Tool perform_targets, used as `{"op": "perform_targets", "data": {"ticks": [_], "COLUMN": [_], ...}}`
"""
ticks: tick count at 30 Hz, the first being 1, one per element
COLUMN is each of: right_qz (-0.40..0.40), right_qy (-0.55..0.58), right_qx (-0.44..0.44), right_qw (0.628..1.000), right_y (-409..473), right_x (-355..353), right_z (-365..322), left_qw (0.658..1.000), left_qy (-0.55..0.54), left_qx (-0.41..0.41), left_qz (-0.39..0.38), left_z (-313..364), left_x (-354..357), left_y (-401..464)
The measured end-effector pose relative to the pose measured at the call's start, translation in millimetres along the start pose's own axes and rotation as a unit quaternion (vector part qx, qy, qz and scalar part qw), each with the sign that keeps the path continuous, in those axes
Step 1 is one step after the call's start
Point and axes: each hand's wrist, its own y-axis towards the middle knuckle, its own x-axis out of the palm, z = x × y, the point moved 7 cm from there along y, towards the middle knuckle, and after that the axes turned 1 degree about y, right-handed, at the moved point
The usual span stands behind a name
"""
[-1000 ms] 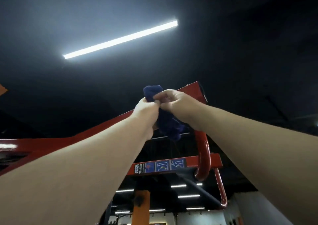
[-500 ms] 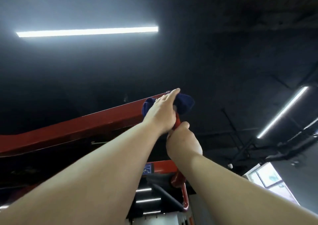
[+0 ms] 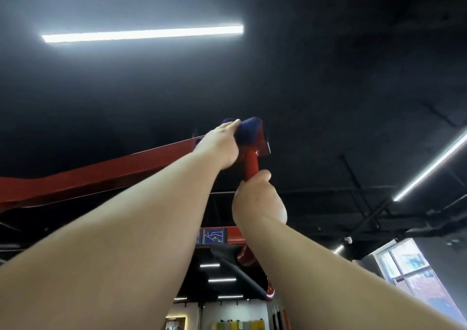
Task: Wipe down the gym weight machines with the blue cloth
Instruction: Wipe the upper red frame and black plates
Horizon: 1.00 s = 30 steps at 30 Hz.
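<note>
I look up at the red top beam of a weight machine. My left hand presses the blue cloth over the beam's far end, fingers wrapped around the cloth. Just below, my right hand is closed around the red curved handle bar that hangs down from the beam's end. The lower part of that bar reappears below my right wrist. Both forearms reach up from the bottom of the view.
A red crossbar with a blue instruction label sits lower behind my arms. A grey diagonal bar runs below it. Strip lights hang on the black ceiling. A window is at lower right, coloured items at bottom.
My right hand let go of the cloth and dropped to grip the red handle bar. My left hand kept the cloth and slid it along to the beam's end.
</note>
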Motion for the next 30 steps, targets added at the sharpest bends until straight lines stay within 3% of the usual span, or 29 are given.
{"op": "perform_targets", "data": {"ticks": [2, 5, 7, 12, 14, 16, 18, 21, 23, 25, 28, 30], "right_qz": [-0.013, -0.036, -0.035, -0.026, -0.005, 0.049, 0.048, 0.033, 0.049, 0.065, 0.043, 0.030], "right_qy": [0.010, 0.023, 0.022, -0.012, -0.124, -0.268, -0.349, -0.376, -0.434, -0.468, -0.461, -0.458], "right_qx": [-0.002, 0.003, 0.005, 0.028, -0.022, -0.152, -0.220, -0.171, -0.192, -0.222, -0.192, -0.165], "right_qw": [1.000, 0.999, 0.999, 0.999, 0.992, 0.950, 0.910, 0.910, 0.879, 0.853, 0.865, 0.873], "right_y": [1, 2, 2, 2, -1, -7, -9, -6, -8, -3, 19, 30], "right_x": [1, 2, 2, 0, -4, -4, 4, 1, 5, 7, 15, 24], "right_z": [0, 1, 1, 0, -8, -23, -29, -23, -30, -46, -66, -69], "left_qw": [0.998, 0.995, 0.991, 0.991, 0.993, 0.990, 0.994, 0.993, 0.992, 0.995, 0.979, 0.985], "left_qy": [0.034, -0.010, -0.021, 0.084, 0.108, 0.078, 0.043, 0.102, 0.097, 0.039, 0.032, 0.070], "left_qx": [-0.045, 0.093, 0.130, -0.104, -0.024, 0.075, 0.068, 0.011, -0.015, 0.040, 0.181, 0.149], "left_qz": [-0.015, -0.027, -0.019, -0.014, 0.045, 0.092, 0.075, 0.053, 0.075, 0.088, 0.085, 0.054], "left_z": [2, 41, 36, -24, -5, 1, -20, -67, -88, -84, -74, -100], "left_x": [-3, 8, 9, -19, -21, -18, -21, -31, -38, -33, -24, -33], "left_y": [0, -19, -25, -27, -37, -43, -38, -31, -38, -47, -56, -42]}}
